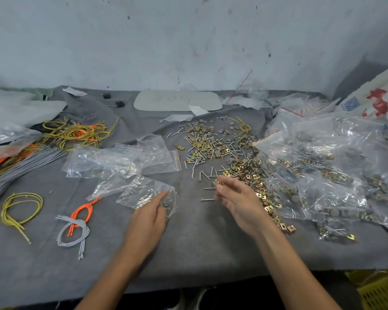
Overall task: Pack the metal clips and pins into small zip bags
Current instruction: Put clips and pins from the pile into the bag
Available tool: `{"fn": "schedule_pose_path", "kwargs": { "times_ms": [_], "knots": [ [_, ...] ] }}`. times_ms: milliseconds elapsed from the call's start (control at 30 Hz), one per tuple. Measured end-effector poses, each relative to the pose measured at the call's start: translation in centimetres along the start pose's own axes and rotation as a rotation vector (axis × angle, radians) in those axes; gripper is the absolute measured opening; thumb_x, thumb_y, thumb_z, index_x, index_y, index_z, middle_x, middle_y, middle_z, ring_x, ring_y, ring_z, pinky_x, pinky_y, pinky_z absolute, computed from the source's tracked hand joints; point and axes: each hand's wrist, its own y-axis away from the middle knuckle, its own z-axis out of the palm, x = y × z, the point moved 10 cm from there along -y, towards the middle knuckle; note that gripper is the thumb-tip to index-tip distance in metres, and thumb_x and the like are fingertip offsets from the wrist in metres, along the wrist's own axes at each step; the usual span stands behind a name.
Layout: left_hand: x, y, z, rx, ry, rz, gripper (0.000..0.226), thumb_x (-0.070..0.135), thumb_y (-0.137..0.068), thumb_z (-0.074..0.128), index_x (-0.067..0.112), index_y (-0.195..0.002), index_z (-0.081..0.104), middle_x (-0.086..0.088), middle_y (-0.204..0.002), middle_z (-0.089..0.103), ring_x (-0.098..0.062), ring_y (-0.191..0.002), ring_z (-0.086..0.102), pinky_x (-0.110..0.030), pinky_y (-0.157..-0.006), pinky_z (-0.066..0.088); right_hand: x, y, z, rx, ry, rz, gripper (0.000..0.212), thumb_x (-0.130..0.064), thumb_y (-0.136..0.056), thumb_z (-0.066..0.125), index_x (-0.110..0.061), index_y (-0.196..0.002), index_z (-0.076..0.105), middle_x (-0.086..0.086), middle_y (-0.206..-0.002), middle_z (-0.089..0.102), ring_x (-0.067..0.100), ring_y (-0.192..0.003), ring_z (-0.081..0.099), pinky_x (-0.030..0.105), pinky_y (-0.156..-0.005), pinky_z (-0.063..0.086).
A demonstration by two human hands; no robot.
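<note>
Filled clear plastic zip bags (327, 184) are piling up at the right of the frame, so part of the job looks done. A wide scatter of brass-coloured square metal clips and silvery headed pins (220, 153) is still lying loose on the grey cloth (188, 253) at centre, and flat empty red-striped zip bags (157, 153) are waiting left of centre, so plenty seems left.

The left hand (149, 214) is resting on a small clear zip bag (143, 192) at lower centre, fingers fairly straight. Whether it is pinching the mouth I cannot tell. That bag's long axis is running from upper left to lower right, its rounded mouth facing right toward the right hand (235, 199). The right hand is hovering cupped at the scatter's near edge, and I cannot tell whether it is holding any pieces. The scatter itself is stretching from upper centre toward lower right.
</note>
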Motion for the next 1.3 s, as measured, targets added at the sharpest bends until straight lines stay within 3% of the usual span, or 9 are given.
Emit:
{"fn": "schedule_pose_path", "kwargs": {
  "times_ms": [200,333,433,533,767,900,1000,1200,1300],
  "knots": [
    [-0.1,0.0,-0.2,0.026,0.002,0.006,0.042,0.010,-0.099,0.049,0.024,-0.136,0.063,0.003,-0.126,0.071,-0.019,-0.117,0.063,-0.030,-0.094,0.048,1.0,1.6,2.9,-0.009,0.009,-0.065,0.014,0.007,-0.092,0.061,-0.001,-0.103,0.066,0.013,-0.090,0.069,0.019,-0.080,0.066,0.029,-0.074,0.060],
    [-0.1,-0.1,-0.2,0.026,0.004,0.015,0.042,0.013,-0.098,0.048,0.025,-0.136,0.062,0.002,-0.122,0.072,-0.020,-0.112,0.065,-0.032,-0.092,0.049,1.2,2.4,4.7,-0.085,-0.075,-0.103,0.015,0.008,-0.092,0.060,-0.002,-0.104,0.063,0.015,-0.095,0.073,0.020,-0.082,0.067,0.028,-0.074,0.059],
    [0.0,0.0,-0.4,0.028,0.014,0.009,0.048,0.026,-0.093,0.041,0.027,-0.136,0.063,0.004,-0.121,0.073,-0.019,-0.111,0.065,-0.032,-0.093,0.050,1.3,3.0,6.1,-0.181,-0.186,-0.105,0.027,0.004,-0.082,0.067,0.002,-0.109,0.066,0.016,-0.097,0.072,0.020,-0.086,0.069,0.029,-0.079,0.059],
    [0.0,0.1,-0.4,0.019,0.034,-0.010,0.054,0.031,-0.089,0.037,0.029,-0.136,0.062,0.005,-0.122,0.072,-0.018,-0.112,0.064,-0.032,-0.094,0.050,1.3,3.4,7.0,-0.223,-0.146,-0.124,0.026,-0.001,-0.074,0.073,-0.004,-0.101,0.072,0.011,-0.096,0.071,0.019,-0.090,0.067,0.032,-0.089,0.057],
    [0.0,0.1,-0.5,0.012,0.058,-0.029,0.055,0.032,-0.088,0.036,0.028,-0.137,0.062,0.002,-0.119,0.073,-0.020,-0.110,0.065,-0.035,-0.094,0.050,1.0,3.5,7.7,-0.168,0.318,-0.280,0.018,-0.005,-0.083,0.078,-0.011,-0.098,0.070,0.001,-0.086,0.073,0.011,-0.079,0.065,0.028,-0.078,0.056],
    [-0.1,0.1,-0.4,-0.006,0.095,-0.049,0.055,0.031,-0.087,0.036,0.033,-0.136,0.061,0.004,-0.091,0.074,-0.021,-0.092,0.067,-0.036,-0.085,0.053,1.3,2.9,9.4,-0.124,0.827,-0.427,0.014,-0.018,-0.084,0.079,-0.019,-0.098,0.076,-0.004,-0.087,0.075,0.003,-0.079,0.067,0.027,-0.080,0.054],
    [-0.1,0.2,-0.4,-0.009,0.097,-0.036,0.055,0.031,-0.087,0.036,0.032,-0.137,0.060,0.003,-0.095,0.074,-0.020,-0.095,0.067,-0.037,-0.088,0.053,1.7,2.8,11.5,-0.161,1.070,-0.513,0.019,-0.018,-0.089,0.071,-0.021,-0.107,0.075,-0.002,-0.098,0.075,0.010,-0.088,0.066,0.029,-0.085,0.051],
    [-0.2,0.1,-0.3,0.016,0.107,-0.019,0.044,0.015,-0.097,0.046,0.031,-0.136,0.060,0.007,-0.111,0.074,-0.011,-0.103,0.065,-0.027,-0.085,0.048,2.7,2.4,13.6,-0.195,1.271,-0.531,0.013,-0.022,-0.097,0.057,-0.018,-0.107,0.063,0.003,-0.107,0.070,0.028,-0.101,0.064,0.043,-0.084,0.050],
    [-0.3,0.1,-0.5,0.030,0.124,-0.030,0.048,0.026,-0.094,0.041,0.030,-0.137,0.059,0.006,-0.110,0.074,-0.015,-0.104,0.066,-0.028,-0.084,0.046,2.8,2.4,14.0,-0.179,1.400,-0.555,0.020,-0.026,-0.100,0.051,-0.019,-0.117,0.058,0.006,-0.112,0.069,0.035,-0.105,0.062,0.044,-0.080,0.049]
  ]
}}
